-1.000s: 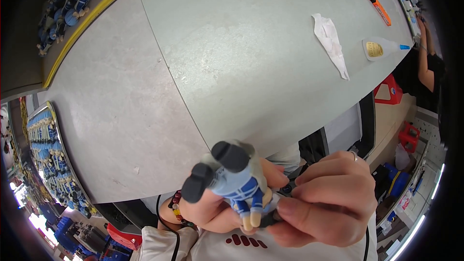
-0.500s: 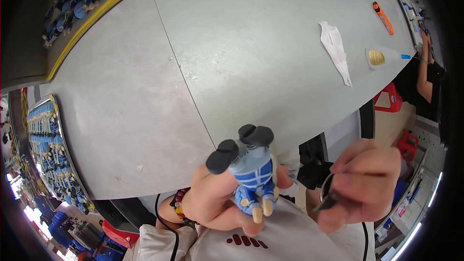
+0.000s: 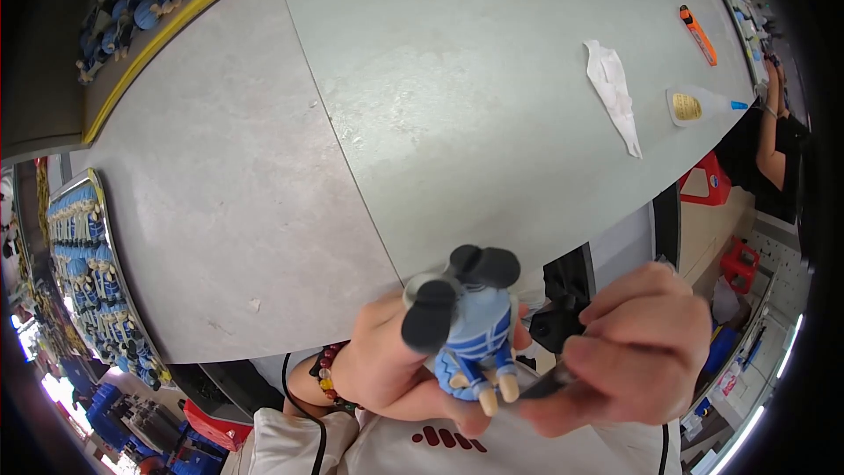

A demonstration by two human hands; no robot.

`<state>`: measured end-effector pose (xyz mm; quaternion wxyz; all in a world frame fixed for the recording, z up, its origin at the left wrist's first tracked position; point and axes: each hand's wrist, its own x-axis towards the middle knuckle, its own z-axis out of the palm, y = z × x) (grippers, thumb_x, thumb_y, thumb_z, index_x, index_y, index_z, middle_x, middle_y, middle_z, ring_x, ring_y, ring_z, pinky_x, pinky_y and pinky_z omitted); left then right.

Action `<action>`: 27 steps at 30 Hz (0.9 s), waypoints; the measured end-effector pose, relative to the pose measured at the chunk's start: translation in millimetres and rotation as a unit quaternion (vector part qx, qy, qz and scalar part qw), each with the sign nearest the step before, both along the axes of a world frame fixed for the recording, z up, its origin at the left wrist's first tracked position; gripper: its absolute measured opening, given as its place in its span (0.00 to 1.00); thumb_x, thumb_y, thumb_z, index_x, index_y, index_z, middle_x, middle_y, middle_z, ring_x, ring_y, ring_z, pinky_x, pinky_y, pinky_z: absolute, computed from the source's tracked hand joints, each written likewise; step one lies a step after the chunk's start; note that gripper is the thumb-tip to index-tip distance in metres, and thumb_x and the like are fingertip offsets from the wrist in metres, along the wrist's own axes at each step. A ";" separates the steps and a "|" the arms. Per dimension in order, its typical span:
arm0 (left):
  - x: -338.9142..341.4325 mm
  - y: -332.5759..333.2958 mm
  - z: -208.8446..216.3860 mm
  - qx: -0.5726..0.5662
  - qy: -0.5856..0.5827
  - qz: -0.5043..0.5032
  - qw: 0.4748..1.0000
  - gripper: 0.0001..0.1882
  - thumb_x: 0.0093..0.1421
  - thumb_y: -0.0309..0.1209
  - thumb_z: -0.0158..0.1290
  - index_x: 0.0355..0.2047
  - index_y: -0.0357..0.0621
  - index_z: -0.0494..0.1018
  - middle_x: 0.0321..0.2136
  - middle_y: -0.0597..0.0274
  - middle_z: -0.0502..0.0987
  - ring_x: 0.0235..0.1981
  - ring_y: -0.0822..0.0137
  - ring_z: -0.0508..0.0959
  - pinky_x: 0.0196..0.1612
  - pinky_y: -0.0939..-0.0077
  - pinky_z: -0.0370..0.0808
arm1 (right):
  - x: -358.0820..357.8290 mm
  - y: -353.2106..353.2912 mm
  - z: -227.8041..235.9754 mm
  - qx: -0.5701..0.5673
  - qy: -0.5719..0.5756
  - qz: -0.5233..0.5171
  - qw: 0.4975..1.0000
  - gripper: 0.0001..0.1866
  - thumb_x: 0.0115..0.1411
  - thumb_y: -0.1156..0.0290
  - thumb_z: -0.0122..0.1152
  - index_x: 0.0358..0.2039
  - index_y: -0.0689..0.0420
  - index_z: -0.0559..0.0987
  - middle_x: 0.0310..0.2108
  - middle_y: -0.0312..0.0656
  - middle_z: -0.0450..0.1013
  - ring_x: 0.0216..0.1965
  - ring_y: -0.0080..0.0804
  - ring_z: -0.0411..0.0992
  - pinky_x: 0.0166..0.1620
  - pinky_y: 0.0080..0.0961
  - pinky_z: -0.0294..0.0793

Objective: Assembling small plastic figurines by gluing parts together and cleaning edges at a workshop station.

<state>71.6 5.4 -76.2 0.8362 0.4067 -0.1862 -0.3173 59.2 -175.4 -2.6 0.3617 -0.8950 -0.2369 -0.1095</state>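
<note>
Over our lap, just off the near edge of the counter, our left hand (image 3: 387, 359) wraps its closed fingers around the blue figurine (image 3: 479, 321), soles up and leaning, while our right hand (image 3: 642, 352), knuckles curled, pinches a thin dark piece (image 3: 556, 379) near its arms. Beyond, the grey counter (image 3: 220, 211), crossed by a seam (image 3: 339, 141), carries on its right a white tissue (image 3: 611, 92), a blue-tipped bottle (image 3: 691, 107) and an orange cutter (image 3: 699, 35). Farther out we see a yellow-edged shelf (image 3: 178, 26) of similar figures and, rightward, a co-worker's forearm (image 3: 772, 145).
</note>
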 end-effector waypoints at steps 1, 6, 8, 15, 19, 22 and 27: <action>2.1 -2.8 -1.5 -0.004 0.000 -0.004 1.000 0.28 0.39 0.38 0.59 0.35 0.30 0.64 0.22 0.57 0.70 0.22 0.66 0.70 0.46 0.47 0.59 | 0.8 -8.6 0.2 0.032 -0.001 0.001 0.999 0.23 0.32 0.57 0.68 0.24 0.58 0.70 0.21 0.36 0.59 0.19 0.22 0.60 0.18 0.15 0.55; -5.2 -13.0 8.1 0.012 -0.064 0.103 0.992 0.22 0.41 0.31 0.60 0.35 0.33 0.66 0.28 0.57 0.72 0.28 0.68 0.73 0.30 0.80 0.70 | 21.8 -16.0 -21.6 0.019 -0.073 -0.107 0.991 0.14 0.39 0.68 0.61 0.24 0.62 0.69 0.22 0.40 0.61 0.22 0.24 0.60 0.23 0.16 0.58; -4.7 -15.3 3.9 0.007 -0.081 0.115 0.990 0.21 0.41 0.31 0.60 0.34 0.34 0.66 0.28 0.58 0.72 0.28 0.68 0.73 0.30 0.80 0.69 | 37.3 -10.8 -31.4 0.024 -0.075 -0.165 0.983 0.06 0.38 0.79 0.56 0.20 0.62 0.70 0.17 0.41 0.63 0.20 0.28 0.63 0.21 0.19 0.61; -4.3 -9.7 1.4 0.057 -0.114 0.070 0.989 0.22 0.44 0.32 0.57 0.37 0.38 0.61 0.24 0.60 0.67 0.23 0.68 0.68 0.42 0.52 0.66 | 50.6 -4.8 -54.9 -0.004 -0.051 -0.164 0.985 0.08 0.37 0.82 0.57 0.21 0.60 0.70 0.24 0.42 0.66 0.21 0.32 0.63 0.24 0.21 0.63; -4.4 -9.8 5.6 0.084 -0.106 0.063 0.989 0.19 0.46 0.27 0.52 0.38 0.37 0.60 0.26 0.57 0.65 0.23 0.69 0.68 0.39 0.56 0.68 | 54.3 -8.1 -60.4 -0.064 -0.073 -0.129 0.987 0.10 0.36 0.82 0.59 0.22 0.59 0.71 0.25 0.41 0.66 0.25 0.33 0.65 0.28 0.23 0.64; -2.6 -11.2 2.9 0.099 -0.182 0.087 0.974 0.19 0.47 0.25 0.50 0.40 0.34 0.59 0.26 0.56 0.65 0.23 0.70 0.68 0.36 0.59 0.70 | 48.4 -8.2 -53.8 -0.029 -0.167 -0.167 0.971 0.10 0.35 0.81 0.59 0.22 0.57 0.72 0.27 0.41 0.66 0.32 0.35 0.66 0.35 0.25 0.65; -2.8 -13.4 12.2 0.065 -0.061 0.119 0.989 0.16 0.48 0.25 0.45 0.38 0.29 0.62 0.41 0.45 0.65 0.28 0.61 0.69 0.31 0.75 0.67 | 25.3 -60.0 -50.8 0.087 -0.366 -0.333 0.864 0.12 0.51 0.71 0.46 0.33 0.66 0.66 0.36 0.50 0.64 0.36 0.37 0.65 0.40 0.28 0.66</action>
